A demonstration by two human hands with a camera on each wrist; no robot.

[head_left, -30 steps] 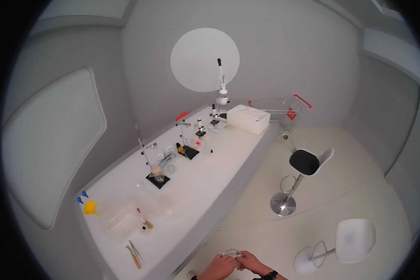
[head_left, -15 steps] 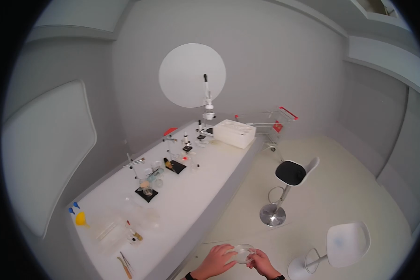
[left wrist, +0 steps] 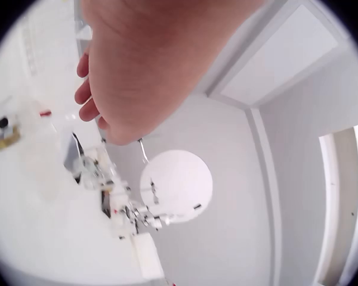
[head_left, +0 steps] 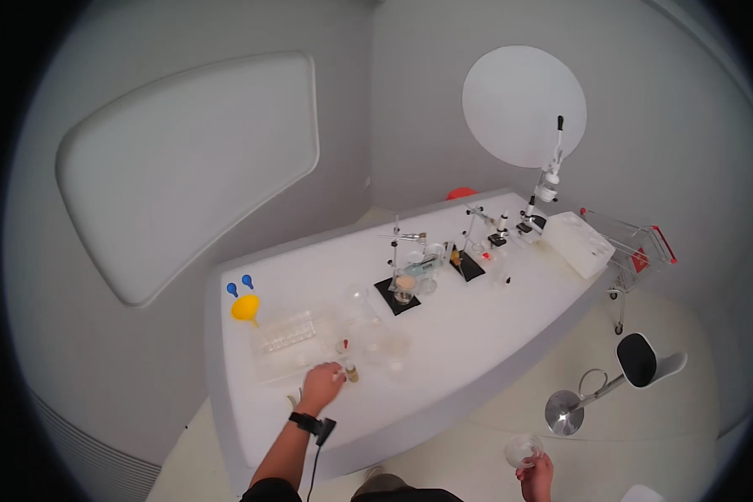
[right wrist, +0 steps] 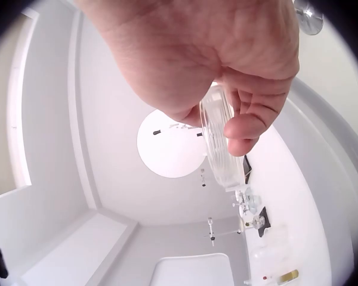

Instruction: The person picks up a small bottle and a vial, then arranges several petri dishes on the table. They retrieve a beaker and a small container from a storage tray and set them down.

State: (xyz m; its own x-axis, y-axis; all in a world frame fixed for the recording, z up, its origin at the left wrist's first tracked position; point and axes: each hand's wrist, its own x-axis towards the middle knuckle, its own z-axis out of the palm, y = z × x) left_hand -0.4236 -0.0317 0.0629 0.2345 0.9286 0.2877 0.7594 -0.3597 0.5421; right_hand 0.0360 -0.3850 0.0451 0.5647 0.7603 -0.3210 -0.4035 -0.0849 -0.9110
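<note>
My right hand (head_left: 539, 478) holds a clear round petri dish (head_left: 520, 450) by its edge, off to the right of the table. In the right wrist view, the thumb and fingers grip the ridged side of the petri dish (right wrist: 213, 134). My left hand (head_left: 322, 386) reaches over the near left part of the table with its fingers loosely bent. Just beyond its fingertips stands a small bottle of yellowish-brown contents (head_left: 353, 374), close to a red-topped dropper (head_left: 345, 344). Tweezers (head_left: 293, 402) lie partly hidden under the left hand.
A yellow funnel (head_left: 245, 308), two blue rubber bulbs (head_left: 247, 282) and a clear test tube rack (head_left: 289, 332) are on the table's left. Farther right are clamp stands on black bases (head_left: 397, 299), microscopes (head_left: 499, 236) and a white foam box (head_left: 574, 244). A stool (head_left: 637, 360) stands beside the table.
The view has swung left. My left hand has let go of the petri dish and moved out over the table; the right hand keeps the dish, now farther right.
</note>
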